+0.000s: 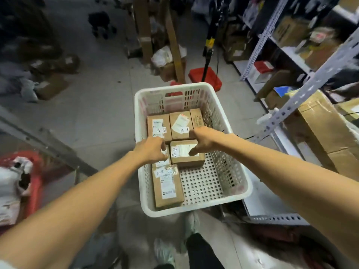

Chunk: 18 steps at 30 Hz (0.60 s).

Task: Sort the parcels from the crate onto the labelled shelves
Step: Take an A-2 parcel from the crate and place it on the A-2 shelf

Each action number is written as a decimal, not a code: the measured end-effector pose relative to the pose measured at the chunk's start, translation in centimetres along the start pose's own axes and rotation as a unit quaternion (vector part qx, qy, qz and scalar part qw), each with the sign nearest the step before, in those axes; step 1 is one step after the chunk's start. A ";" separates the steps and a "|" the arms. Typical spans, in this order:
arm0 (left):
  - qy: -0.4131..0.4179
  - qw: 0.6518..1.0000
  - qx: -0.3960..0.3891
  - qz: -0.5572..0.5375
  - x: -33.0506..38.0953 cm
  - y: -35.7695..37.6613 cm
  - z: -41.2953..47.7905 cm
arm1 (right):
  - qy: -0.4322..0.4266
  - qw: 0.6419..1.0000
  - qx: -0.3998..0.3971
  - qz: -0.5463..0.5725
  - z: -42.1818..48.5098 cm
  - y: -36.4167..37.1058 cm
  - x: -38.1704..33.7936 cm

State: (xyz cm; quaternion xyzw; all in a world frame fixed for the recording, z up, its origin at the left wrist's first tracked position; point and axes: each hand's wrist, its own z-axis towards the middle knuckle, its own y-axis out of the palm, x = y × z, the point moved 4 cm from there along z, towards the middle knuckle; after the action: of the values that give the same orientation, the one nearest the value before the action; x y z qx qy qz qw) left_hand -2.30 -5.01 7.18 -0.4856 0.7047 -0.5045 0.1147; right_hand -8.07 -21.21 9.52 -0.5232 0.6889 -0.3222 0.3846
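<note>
A white perforated crate [240,188] stands on the floor with several brown cardboard parcels inside. At its middle a parcel marked A-2 [191,160] lies raised above the others. My right hand [204,139] grips its far right side, thumb on the white label. My left hand [150,150] reaches to its left edge with curled fingers, over a partly hidden parcel. At the back sit parcels marked A-2 [158,126] and A-1 [179,124], plus a narrow one [197,118]. Another A-2 parcel [167,188] lies at the front left.
Grey metal shelving [303,101] with large cartons stands to the right. A red crate [209,75] and a black pole sit behind the white crate. Loose boxes lie on the floor at left, a red basket with a white bag at the near left. My shoes show below.
</note>
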 end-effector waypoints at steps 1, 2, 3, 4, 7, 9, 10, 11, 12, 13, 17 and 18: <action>-0.011 1.000 -0.008 -0.007 -0.4 0.9 0.8 | -0.001 1.000 -0.008 0.004 1.1 0.7 0.5; -0.022 1.000 -0.015 -0.013 -0.8 1.8 1.7 | -0.003 1.000 -0.014 0.013 2.1 1.4 1.0; -0.036 0.999 -0.024 -0.019 -1.2 2.9 2.4 | -0.004 0.999 -0.025 0.025 3.2 2.4 1.5; -0.051 0.998 -0.036 -0.021 -1.7 4.0 3.0 | -0.006 0.999 -0.035 0.032 4.2 3.5 1.9; -0.089 0.992 -0.090 -0.025 -2.9 7.6 4.5 | 0.007 0.997 -0.061 0.035 6.6 6.8 3.4; -0.115 0.985 -0.119 -0.050 -3.7 9.7 5.9 | 0.026 0.996 -0.080 0.035 8.2 9.1 4.5; -0.126 0.982 -0.121 -0.067 -4.0 10.5 6.4 | 0.034 0.995 -0.088 0.041 8.8 10.1 4.9; -0.138 0.980 -0.119 -0.086 -4.3 11.5 7.2 | 0.044 0.993 -0.100 0.052 9.6 11.4 5.4; -0.151 0.976 -0.115 -0.103 -4.7 12.3 8.0 | 0.053 0.990 -0.113 0.064 10.4 12.7 5.7; -0.162 0.973 -0.117 -0.118 -5.1 13.4 8.6 | 0.061 0.986 -0.127 0.085 11.2 14.1 5.9; -0.184 0.961 -0.180 -0.101 -6.4 18.7 10.6 | 0.080 0.967 -0.164 0.178 13.5 20.0 6.0; -0.190 0.958 -0.198 -0.088 -7.0 20.1 11.1 | 0.087 0.962 -0.168 0.195 14.1 21.5 6.0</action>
State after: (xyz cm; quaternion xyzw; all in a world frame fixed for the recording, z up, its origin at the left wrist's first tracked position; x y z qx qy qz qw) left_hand -2.98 -5.66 -16.76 -0.6459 0.7097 -0.2615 0.1032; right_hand -6.94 -22.39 -16.80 -0.4056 0.8528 -0.1643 0.2851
